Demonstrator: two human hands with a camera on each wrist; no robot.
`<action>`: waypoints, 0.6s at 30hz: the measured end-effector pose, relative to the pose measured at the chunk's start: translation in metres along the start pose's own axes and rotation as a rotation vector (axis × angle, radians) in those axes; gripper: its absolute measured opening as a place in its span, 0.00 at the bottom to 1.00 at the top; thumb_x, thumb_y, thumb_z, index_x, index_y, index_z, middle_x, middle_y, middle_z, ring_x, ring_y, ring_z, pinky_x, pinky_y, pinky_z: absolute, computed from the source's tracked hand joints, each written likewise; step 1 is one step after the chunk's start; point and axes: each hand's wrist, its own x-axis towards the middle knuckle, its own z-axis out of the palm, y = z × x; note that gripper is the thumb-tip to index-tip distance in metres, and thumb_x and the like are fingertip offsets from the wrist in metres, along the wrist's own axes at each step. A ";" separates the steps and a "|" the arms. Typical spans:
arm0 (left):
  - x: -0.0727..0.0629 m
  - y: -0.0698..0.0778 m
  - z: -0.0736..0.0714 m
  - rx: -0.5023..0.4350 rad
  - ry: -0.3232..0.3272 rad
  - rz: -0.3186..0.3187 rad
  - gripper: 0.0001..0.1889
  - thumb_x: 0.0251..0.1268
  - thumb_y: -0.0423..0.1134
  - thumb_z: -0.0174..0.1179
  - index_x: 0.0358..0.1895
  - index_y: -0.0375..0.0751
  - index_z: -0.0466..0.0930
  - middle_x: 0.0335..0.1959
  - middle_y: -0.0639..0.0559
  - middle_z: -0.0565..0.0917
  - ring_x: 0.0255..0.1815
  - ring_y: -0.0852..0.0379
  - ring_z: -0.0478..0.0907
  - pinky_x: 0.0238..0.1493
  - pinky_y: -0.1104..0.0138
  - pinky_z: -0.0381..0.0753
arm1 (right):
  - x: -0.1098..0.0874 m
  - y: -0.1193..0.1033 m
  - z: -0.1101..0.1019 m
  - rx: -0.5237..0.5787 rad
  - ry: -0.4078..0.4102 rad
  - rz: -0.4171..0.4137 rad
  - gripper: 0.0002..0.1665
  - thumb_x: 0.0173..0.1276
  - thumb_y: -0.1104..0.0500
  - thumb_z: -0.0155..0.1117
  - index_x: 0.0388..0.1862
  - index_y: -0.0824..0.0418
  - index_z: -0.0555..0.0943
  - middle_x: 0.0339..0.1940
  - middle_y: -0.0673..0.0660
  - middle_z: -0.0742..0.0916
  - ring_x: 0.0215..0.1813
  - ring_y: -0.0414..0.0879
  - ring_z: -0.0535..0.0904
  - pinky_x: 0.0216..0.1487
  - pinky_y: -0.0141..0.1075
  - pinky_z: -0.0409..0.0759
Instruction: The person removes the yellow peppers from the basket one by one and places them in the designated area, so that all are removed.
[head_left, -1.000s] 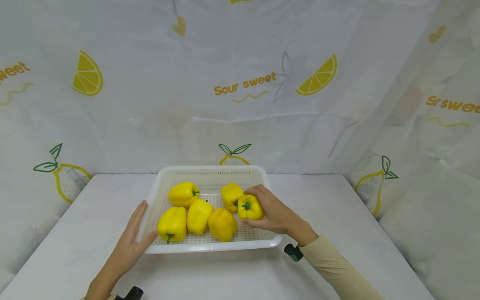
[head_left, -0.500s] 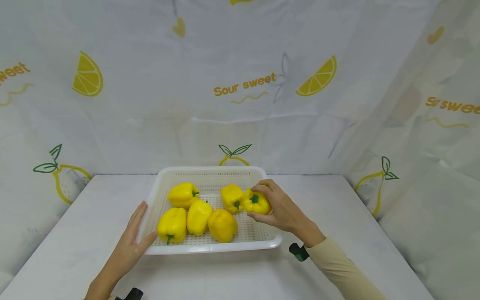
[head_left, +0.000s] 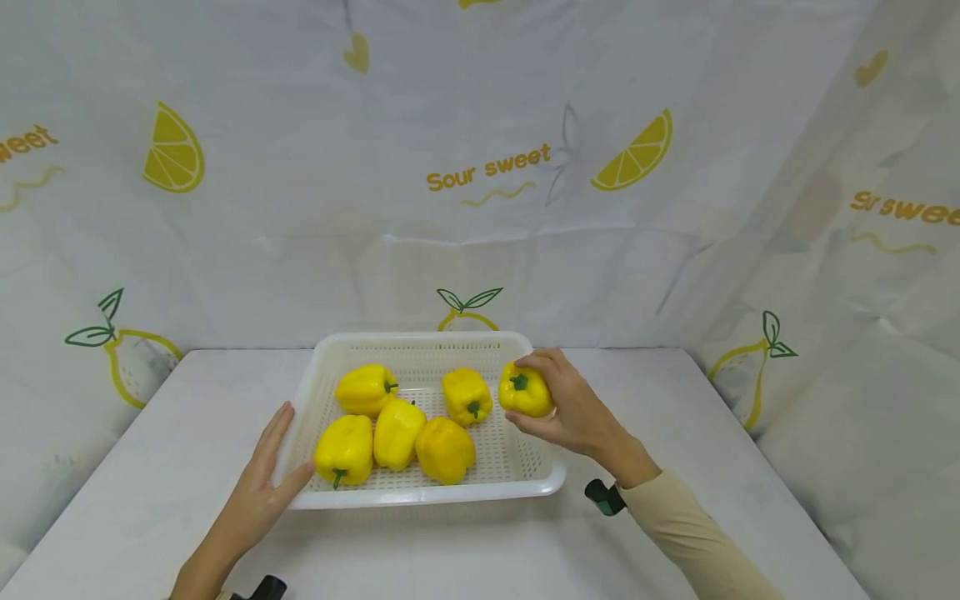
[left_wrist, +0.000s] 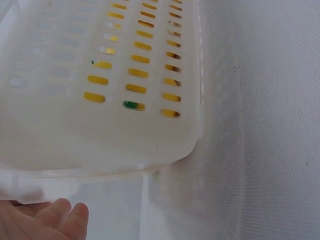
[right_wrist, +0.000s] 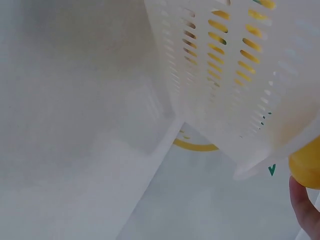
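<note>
In the head view my right hand (head_left: 581,417) grips a yellow bell pepper (head_left: 534,398), thumb below and fingers on top, its green stem facing left. It is at the right rim of a white plastic basket (head_left: 427,497). The right wrist view catches only the pepper's edge (right_wrist: 306,165) and one fingertip. My left hand (head_left: 258,492) rests along the basket's left side, fingers fairly straight and thumb stretched toward the front left corner. Its fingertips show below the rim in the left wrist view. Several more yellow bell peppers, one of them nearest the thumb (head_left: 344,450), lie inside.
The basket stands on a white-covered table (head_left: 465,550). White sheeting (head_left: 480,250) with lemon prints hangs behind and on both sides. A black wrist camera (head_left: 603,497) sits under the right wrist, another (head_left: 267,587) by the left wrist.
The right hand has lifted the bell pepper up and to the right, from beside another pepper to the basket's right rim. The left hand and the basket have stayed put.
</note>
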 end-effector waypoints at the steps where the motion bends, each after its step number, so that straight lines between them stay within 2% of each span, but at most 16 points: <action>1: 0.000 0.000 0.000 0.001 0.000 -0.001 0.45 0.66 0.38 0.59 0.80 0.37 0.41 0.82 0.35 0.40 0.79 0.26 0.38 0.68 0.26 0.42 | 0.000 0.000 0.000 0.002 -0.007 -0.003 0.39 0.53 0.55 0.78 0.61 0.58 0.70 0.58 0.59 0.76 0.53 0.49 0.77 0.55 0.44 0.85; 7: 0.001 0.001 0.000 0.000 -0.001 -0.003 0.45 0.66 0.38 0.59 0.80 0.37 0.41 0.82 0.35 0.40 0.79 0.26 0.38 0.69 0.26 0.42 | 0.001 0.004 -0.003 0.014 -0.037 -0.005 0.45 0.51 0.62 0.76 0.66 0.60 0.65 0.60 0.60 0.74 0.57 0.50 0.76 0.58 0.46 0.83; 12: 0.001 0.000 -0.001 -0.009 -0.002 -0.001 0.45 0.66 0.38 0.59 0.80 0.37 0.41 0.82 0.35 0.40 0.79 0.26 0.38 0.69 0.27 0.41 | 0.001 0.006 -0.005 -0.011 -0.047 0.019 0.46 0.54 0.61 0.77 0.68 0.60 0.63 0.62 0.61 0.74 0.59 0.52 0.76 0.60 0.47 0.82; 18: 0.000 -0.002 -0.001 -0.018 -0.004 -0.002 0.45 0.67 0.38 0.59 0.80 0.38 0.41 0.82 0.35 0.40 0.79 0.27 0.37 0.69 0.26 0.41 | 0.000 0.010 -0.008 -0.032 -0.016 0.050 0.47 0.54 0.59 0.79 0.68 0.60 0.63 0.62 0.61 0.74 0.60 0.52 0.76 0.61 0.47 0.82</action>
